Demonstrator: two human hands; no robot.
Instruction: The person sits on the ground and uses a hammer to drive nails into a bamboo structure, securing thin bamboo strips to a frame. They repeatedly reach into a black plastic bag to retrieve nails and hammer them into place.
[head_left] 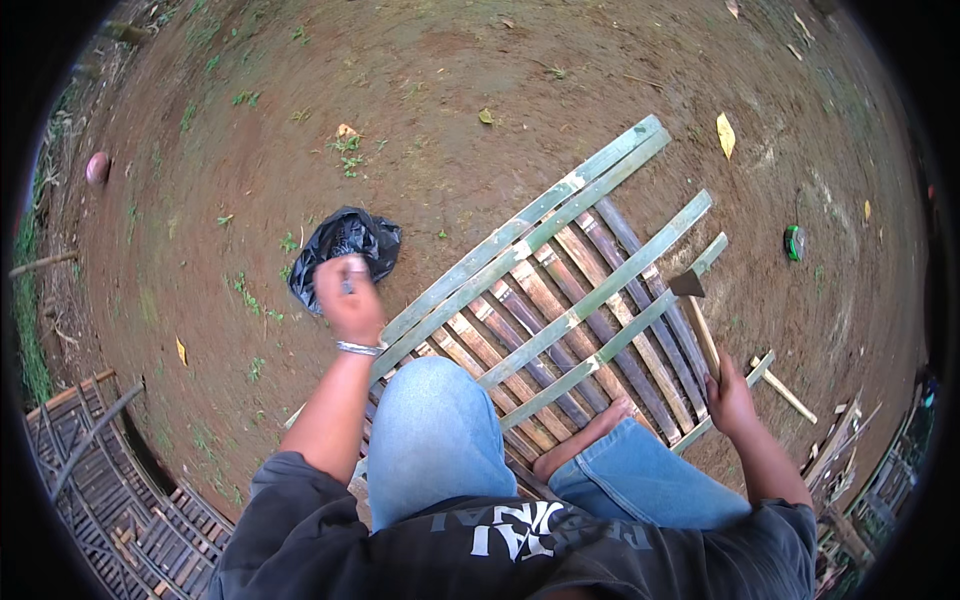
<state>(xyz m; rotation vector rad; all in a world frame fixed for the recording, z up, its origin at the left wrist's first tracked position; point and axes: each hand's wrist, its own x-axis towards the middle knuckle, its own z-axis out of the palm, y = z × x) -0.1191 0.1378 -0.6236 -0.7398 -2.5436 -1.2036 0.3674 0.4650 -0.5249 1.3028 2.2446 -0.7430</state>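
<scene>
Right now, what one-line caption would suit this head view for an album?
Left hand over a black plastic bag, right hand gripping a hammer above a bamboo slat panel.

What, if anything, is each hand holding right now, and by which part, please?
The right hand grips a wooden-handled hammer at the handle's lower end. The left hand pinches something small and dark; what it is cannot be told.

Left arm stretched forward, bare, silver band at wrist. Left hand (349, 297) closed, fingers curled, pinching something small. Right arm out to side, bent a bit. Right hand (730, 398) shut tight in fist, thumb wrapped. Bare foot tucked between knees.
</scene>
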